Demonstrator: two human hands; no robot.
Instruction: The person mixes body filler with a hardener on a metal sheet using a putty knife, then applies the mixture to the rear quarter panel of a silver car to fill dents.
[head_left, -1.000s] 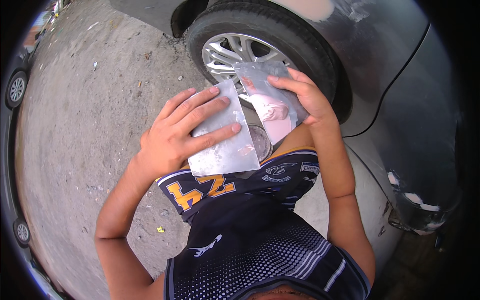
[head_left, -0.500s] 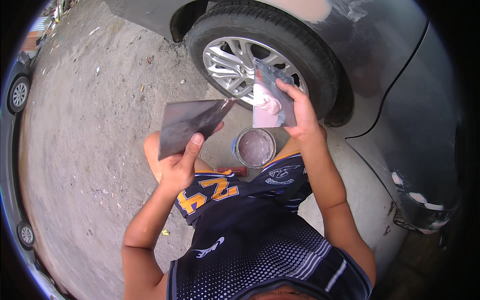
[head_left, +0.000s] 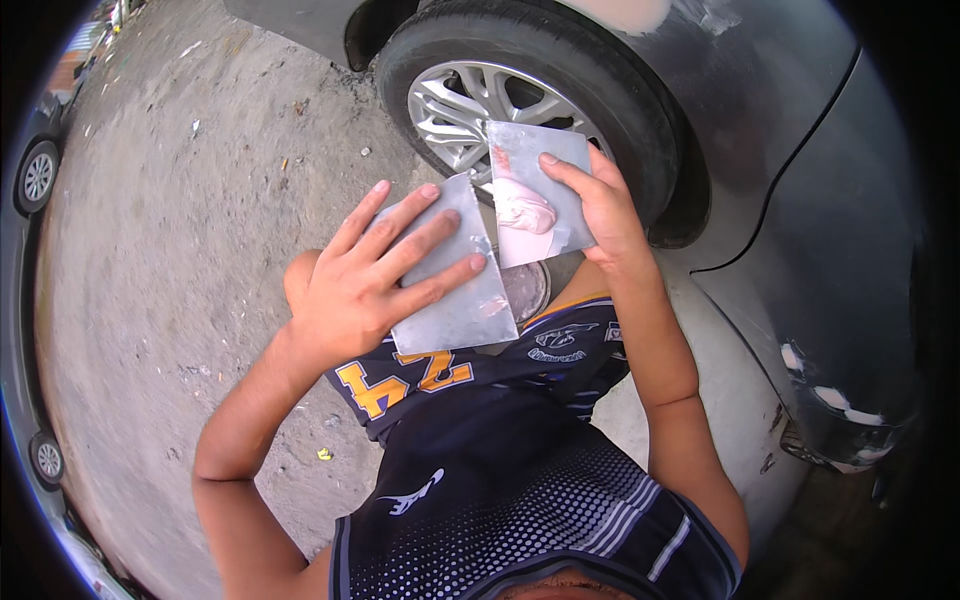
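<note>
Our left hand holds a grey sheet, our right hand a second sheet with pink paste, apparently above a tin.

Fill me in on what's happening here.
A person with bare hands is beside a car wheel, holding a thin grey plate in each hand. The left hand has its fingers spread over the face of the left plate. The right hand grips the right plate, which carries a lump of pink paste. The plates are close together; whether they touch is unclear. An open can shows partly behind them.
</note>
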